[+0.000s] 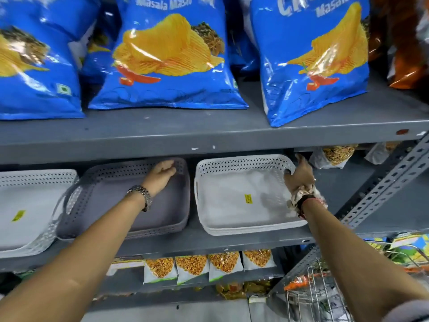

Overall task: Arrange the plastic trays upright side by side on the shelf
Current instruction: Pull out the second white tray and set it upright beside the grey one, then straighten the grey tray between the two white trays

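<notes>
Three stacks of perforated plastic trays lean back on the grey middle shelf [209, 240]. A white stack [27, 205] stands at the left, a grey stack [111, 196] in the middle and a white stack [236, 196] at the right, with a gap between the last two. My left hand [162, 174] rests on the upper inside wall of the grey trays, fingers curled on the rim. My right hand [299, 174] grips the right rim of the right white trays, thumb inside.
Blue chip bags [169, 54] fill the shelf above, close over the tray tops. Snack packets [334, 156] lie to the right of the trays. A slotted upright post [390, 182] bounds the right side. Small packets [206, 266] sit below, and a wire cart [320, 293] stands at lower right.
</notes>
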